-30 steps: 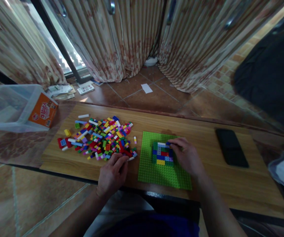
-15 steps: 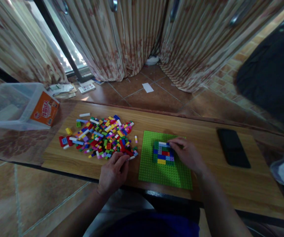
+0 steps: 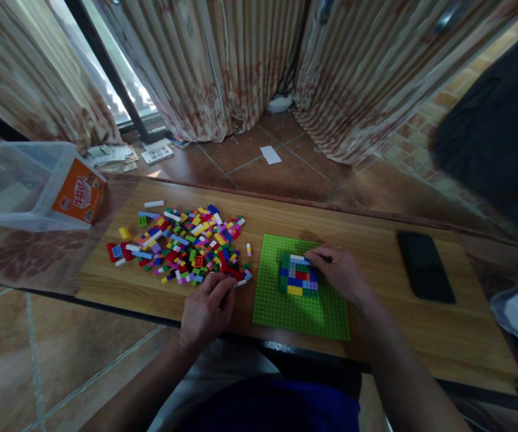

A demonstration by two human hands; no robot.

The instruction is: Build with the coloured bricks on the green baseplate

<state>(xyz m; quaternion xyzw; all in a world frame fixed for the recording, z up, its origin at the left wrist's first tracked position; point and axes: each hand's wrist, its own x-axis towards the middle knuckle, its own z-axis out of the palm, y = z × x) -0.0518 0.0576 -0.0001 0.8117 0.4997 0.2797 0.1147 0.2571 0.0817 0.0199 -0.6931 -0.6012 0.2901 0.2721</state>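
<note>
A green baseplate (image 3: pixel 286 312) lies on the wooden table (image 3: pixel 398 324) and carries a small block of coloured bricks (image 3: pixel 298 276). My right hand (image 3: pixel 342 273) rests on the plate's right side, its fingers pinched together against the top right corner of that block. A loose pile of coloured bricks (image 3: pixel 186 243) spreads out to the left of the plate. My left hand (image 3: pixel 207 309) lies at the pile's near edge with its fingers curled, the fingertips touching a small white brick (image 3: pixel 240 282).
A black phone (image 3: pixel 425 266) lies flat on the table's right part. A clear plastic box with an orange label (image 3: pixel 38 186) stands at the far left. Curtains and a tiled floor with papers lie beyond the table. A dark garment hangs at the upper right.
Both hands have stayed almost in place. The view has tilted slightly, so everything sits a little higher in the picture.
</note>
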